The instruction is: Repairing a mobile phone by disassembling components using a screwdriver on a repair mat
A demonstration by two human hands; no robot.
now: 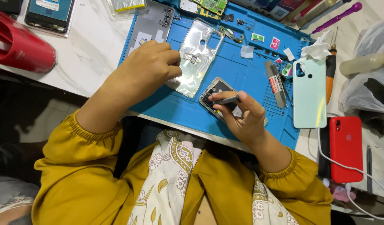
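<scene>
My left hand [148, 68] rests on the blue work mat [242, 75], its fingertips pinched on a small part at the edge of a shiny silver phone back cover [196, 52]. My right hand [242, 114] grips a thin dark tool [226, 100], likely tweezers. The tip of that tool points into an opened phone body [215, 89] lying near the mat's front edge. Most of this phone is hidden under my right hand.
A mint green phone back [309, 93], a red phone [346, 148] with a white cable, and a metal pry tool [275, 83] lie to the right. Circuit boards [210, 6] and small parts sit at the mat's far edge. A red object [19, 43] lies far left.
</scene>
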